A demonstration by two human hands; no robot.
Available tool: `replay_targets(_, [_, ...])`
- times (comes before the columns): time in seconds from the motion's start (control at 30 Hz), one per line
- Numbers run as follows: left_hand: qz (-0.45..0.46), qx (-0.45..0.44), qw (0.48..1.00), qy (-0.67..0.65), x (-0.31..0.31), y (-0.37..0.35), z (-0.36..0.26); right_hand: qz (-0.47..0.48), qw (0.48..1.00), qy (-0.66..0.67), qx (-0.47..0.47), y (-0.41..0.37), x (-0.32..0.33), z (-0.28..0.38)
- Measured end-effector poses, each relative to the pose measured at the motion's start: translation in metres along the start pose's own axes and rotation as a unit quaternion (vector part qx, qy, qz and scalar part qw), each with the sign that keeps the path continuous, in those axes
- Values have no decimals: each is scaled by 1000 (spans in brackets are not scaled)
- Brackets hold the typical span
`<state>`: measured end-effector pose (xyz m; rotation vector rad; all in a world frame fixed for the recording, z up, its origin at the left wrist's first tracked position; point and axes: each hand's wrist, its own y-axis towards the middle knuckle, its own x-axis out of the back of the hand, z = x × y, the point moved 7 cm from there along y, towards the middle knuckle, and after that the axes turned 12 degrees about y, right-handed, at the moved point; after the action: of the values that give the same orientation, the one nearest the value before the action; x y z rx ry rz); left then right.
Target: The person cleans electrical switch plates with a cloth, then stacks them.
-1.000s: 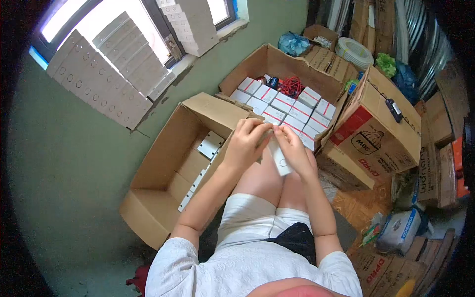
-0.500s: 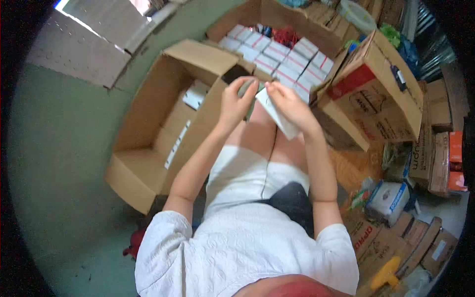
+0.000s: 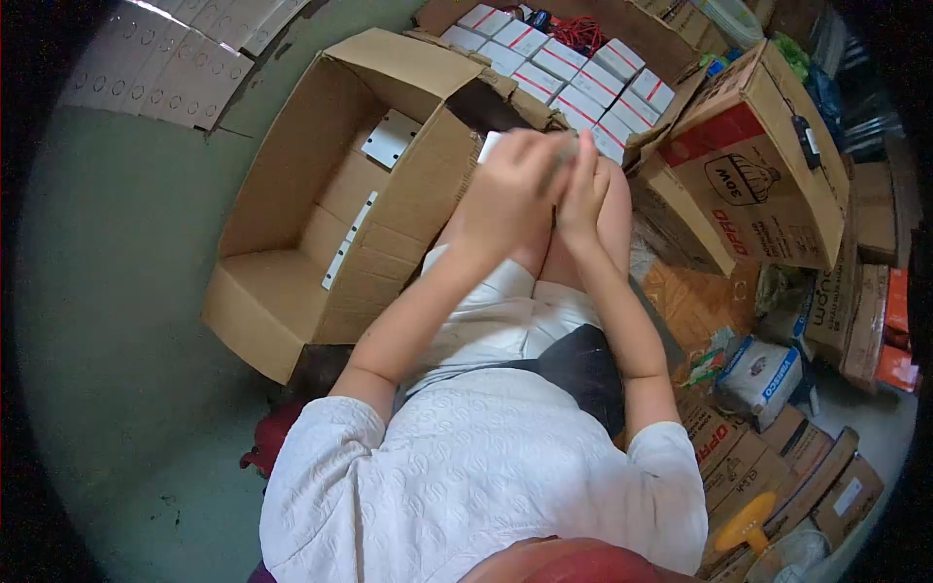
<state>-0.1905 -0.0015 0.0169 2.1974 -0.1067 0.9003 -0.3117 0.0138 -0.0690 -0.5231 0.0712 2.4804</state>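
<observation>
Over my knees my two hands meet, close together. My left hand [image 3: 507,199] is curled and smeared by motion. A white flat piece [image 3: 489,146] juts out beyond its knuckles and seems to be in its grasp. My right hand [image 3: 583,199] is upright against it, fingers long and pressed together. A blurred grey-green thing [image 3: 561,167] shows between the hands at the right fingertips; its kind is not clear. To the left stands an open cardboard box [image 3: 389,223] with white pieces [image 3: 391,139] inside.
Beyond my knees, an open carton holds rows of white boxes with red stripes [image 3: 559,60] and a bundle of red wire [image 3: 577,35]. A printed cardboard carton [image 3: 743,175] leans at the right. Stacked cartons [image 3: 739,457] and a yellow object [image 3: 746,523] lie lower right.
The white piece, held by my right hand before, now shows at my left hand. My left hand has swung right across to my right hand, and the view has shifted slightly.
</observation>
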Motion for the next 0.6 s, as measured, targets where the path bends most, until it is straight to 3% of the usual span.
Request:
replay_targets(0.1, [-11,-47,999,1,6,1,-4,-1,999,-21,45,-1,1,2])
replay_targets(0.17, [-11,39,994,101,7,5,39,22,993,-53,104,-5,4,15])
replay_targets(0.27, [1,94,994,54,8,6,51,-12,994,-7,105,-6,-3,33])
replay_targets(0.33, [-8,-4,999,33,10,1,15,-7,996,-24,84,-3,-2,25])
replay_targets(0.4, [-5,-47,999,-23,10,-5,-8,19,999,18,42,-3,-6,16])
replay_targets(0.47, [-18,-59,998,24,9,-5,7,25,998,30,39,-3,-2,11])
replay_targets(0.57, [6,99,994,35,4,7,53,4,994,-56,93,-5,3,23])
replay_targets(0.6, [6,99,994,33,5,8,47,3,994,-58,93,-4,0,24])
